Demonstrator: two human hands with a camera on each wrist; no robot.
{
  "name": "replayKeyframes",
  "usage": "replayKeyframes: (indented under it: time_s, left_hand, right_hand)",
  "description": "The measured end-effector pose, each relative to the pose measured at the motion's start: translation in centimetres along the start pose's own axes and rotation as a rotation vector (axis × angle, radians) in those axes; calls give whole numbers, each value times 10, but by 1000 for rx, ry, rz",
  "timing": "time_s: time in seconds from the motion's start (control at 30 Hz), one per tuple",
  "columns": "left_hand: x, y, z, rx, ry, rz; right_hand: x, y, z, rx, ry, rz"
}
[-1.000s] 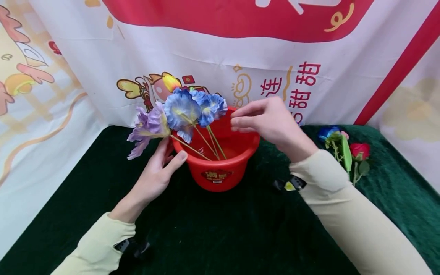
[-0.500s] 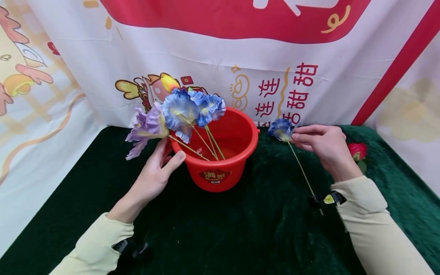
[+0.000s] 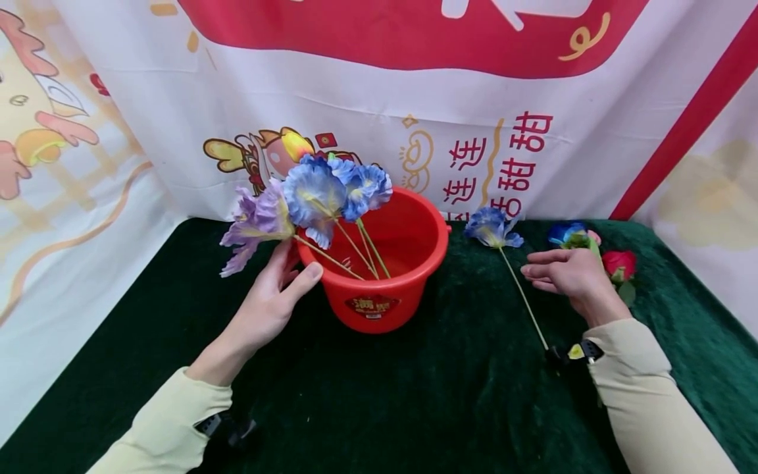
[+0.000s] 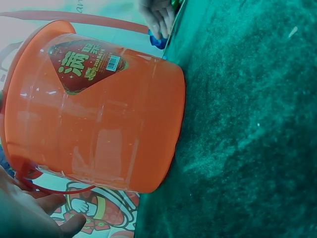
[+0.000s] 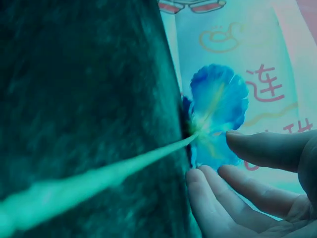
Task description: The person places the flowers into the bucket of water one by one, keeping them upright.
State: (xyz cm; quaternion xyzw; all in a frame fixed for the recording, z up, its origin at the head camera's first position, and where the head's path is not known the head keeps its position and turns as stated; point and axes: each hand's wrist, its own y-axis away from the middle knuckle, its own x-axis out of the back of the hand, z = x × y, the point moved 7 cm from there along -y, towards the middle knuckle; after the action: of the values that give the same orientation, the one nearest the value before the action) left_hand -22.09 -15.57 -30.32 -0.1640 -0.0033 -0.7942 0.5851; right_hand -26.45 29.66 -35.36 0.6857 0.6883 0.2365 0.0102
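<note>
My left hand [image 3: 263,299] grips the left rim of a red plastic bucket [image 3: 376,306], thumb over the edge. Inside the bucket lean a purple artificial iris [image 3: 260,217], blue irises [image 3: 314,194] and a yellow-tipped flower [image 3: 296,145]. In the left wrist view the bucket's side [image 4: 99,119] fills the left half, and its handle hangs near the fingers. A single blue iris [image 3: 491,227] with a long thin stem lies to the right of the bucket. Beside its stem is my right hand [image 3: 568,273], thumb and fingers apart with nothing between them in the right wrist view.
Behind the right hand lie a dark blue flower [image 3: 565,232] and a red rose [image 3: 620,264], partly hidden. A dark green velvet cloth [image 3: 379,401] covers the table. A printed white and red backdrop [image 3: 367,79] stands along the back edge.
My right hand has gone from over the bucket rightward to the single iris's petals, then down along its stem, away from the bloom. My left hand has stayed on the bucket.
</note>
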Motion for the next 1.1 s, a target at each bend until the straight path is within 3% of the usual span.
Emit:
replayKeyframes:
  time_s: [0.43,0.83,1.1]
  left_hand:
    - [-1,-1,-1,-1,-4,-5]
    - [2,2,-1,12,-36,1]
    - [1,0,1,5,-27,-4]
  right_hand:
    - [-10,-4,13,-85,-35,-165]
    - [-22,-5,12,-90,-71,-189]
    - [-24,-1,1,-58,-189,-183]
